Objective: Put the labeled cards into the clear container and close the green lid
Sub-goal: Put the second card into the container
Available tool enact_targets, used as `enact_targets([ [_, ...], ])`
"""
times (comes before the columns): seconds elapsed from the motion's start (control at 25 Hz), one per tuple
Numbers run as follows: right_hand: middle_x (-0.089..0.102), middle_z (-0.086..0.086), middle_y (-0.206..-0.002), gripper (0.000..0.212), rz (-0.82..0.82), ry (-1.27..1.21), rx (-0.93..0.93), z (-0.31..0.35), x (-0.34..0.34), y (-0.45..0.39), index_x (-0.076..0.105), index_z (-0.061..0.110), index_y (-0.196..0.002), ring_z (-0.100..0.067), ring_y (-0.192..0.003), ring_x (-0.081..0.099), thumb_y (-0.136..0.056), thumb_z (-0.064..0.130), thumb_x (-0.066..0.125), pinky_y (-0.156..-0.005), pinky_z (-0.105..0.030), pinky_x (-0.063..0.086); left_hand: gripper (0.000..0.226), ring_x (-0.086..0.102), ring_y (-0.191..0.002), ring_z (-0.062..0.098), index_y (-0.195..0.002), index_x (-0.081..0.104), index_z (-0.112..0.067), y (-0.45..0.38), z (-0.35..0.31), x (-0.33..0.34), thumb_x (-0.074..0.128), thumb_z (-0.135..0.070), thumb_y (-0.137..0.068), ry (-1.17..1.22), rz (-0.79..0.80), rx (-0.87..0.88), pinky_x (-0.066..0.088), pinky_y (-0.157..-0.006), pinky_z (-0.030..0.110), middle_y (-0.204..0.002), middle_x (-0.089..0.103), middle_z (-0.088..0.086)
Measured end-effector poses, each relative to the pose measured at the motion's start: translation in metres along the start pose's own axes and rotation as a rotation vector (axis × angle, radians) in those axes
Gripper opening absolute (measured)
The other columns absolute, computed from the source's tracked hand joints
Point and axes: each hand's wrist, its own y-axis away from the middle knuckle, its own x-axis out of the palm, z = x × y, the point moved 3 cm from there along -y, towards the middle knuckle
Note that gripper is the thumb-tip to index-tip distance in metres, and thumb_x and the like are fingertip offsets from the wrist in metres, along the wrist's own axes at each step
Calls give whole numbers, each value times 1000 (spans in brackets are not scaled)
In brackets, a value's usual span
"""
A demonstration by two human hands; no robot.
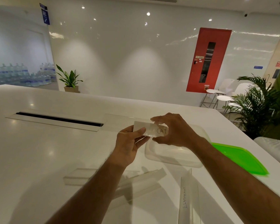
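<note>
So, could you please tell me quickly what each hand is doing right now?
Left hand: pinching the CAT card at its left end.
Right hand: fingers curled round the card's right end.

Two bare forearms reach in from the lower edge of the view, ending in a left hand (128, 146) and a right hand (173, 130), with no sleeves, gloves, watch, rings or bracelets visible on either.

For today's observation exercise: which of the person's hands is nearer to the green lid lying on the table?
The right hand. It holds the CAT card over the clear container, with the green lid just beyond the container. The left hand grips the card's other end, farther away.
</note>
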Motion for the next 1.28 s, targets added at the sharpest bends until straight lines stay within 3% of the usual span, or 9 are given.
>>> enact_targets([
  [0.24,73,6,-110,73,11,-17,31,-5,-3,4,61,22,-128,-15,-94,64,-62,44,87,-85,-25,44,30,74,-97,31,-101,77,-4,0,-1,-6,77,-9,-71,3,-21,-31,60,-72,31,-106,75,18],
  [0.44,68,8,-115,74,52,-224,172,-15,0,11,57,29,-128,-11,-99,60,-62,46,87,-86,-25,49,20,74,-97,31,-90,81,-12,2,1,-6,77,-7,-71,41,-30,-30,61,-70,29,-104,76,16],
  [0.64,67,13,-106,71,20,-199,185,-20,-2,15,61,32,-124,-7,-93,56,-59,49,87,-77,-16,40,29,75,-94,29,-88,79,-12,2,1,-4,82,-7,-59,16,-130,8,61,-70,28,-101,77,14],
  [0.76,68,8,-107,72,13,-179,184,-22,-3,17,61,33,-125,-8,-92,56,-60,49,87,-78,-14,38,45,74,-96,30,-100,74,-8,3,1,-3,84,-8,-56,27,-154,14,62,-73,29,-103,77,15],
  [1.28,62,13,-94,66,-6,-103,174,-33,-22,32,65,25,-120,-17,-85,58,-62,45,88,-74,-23,44,47,76,-88,23,-105,71,-6,3,-13,-16,82,-8,-59,76,-215,32,60,-66,26,-95,79,11],
])
